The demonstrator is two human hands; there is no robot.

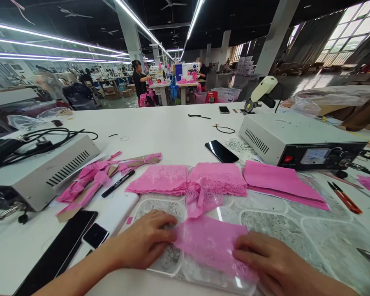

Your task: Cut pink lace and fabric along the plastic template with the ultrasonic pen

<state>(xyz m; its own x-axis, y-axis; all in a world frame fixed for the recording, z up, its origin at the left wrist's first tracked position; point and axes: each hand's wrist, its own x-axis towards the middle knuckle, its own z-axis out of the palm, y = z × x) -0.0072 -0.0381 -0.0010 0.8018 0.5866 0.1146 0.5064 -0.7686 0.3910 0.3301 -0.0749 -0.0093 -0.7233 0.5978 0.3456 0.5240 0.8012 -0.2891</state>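
A thin piece of pink lace fabric point(211, 240) lies over the grey patterned mat point(265, 230) in front of me. My left hand point(149, 240) pinches its left edge between thumb and fingers. At the opposite edge, the fingers of my right hand point(265, 255) are closed on the same fabric. Just beyond sit a stack of pink lace pieces point(160, 179), a second lace stack point(218, 176) and a stack of plain pink fabric point(280, 181). One crumpled lace strip point(199, 199) hangs from the middle stack toward the piece I hold.
Grey power boxes stand left point(49, 168) and right point(299, 135). A phone point(222, 151), a black marker point(118, 183), tied pink strips point(92, 179) and orange-handled snips point(345, 198) lie on the white table point(160, 127). Behind it, a person in black point(140, 84) stands by a sewing table.
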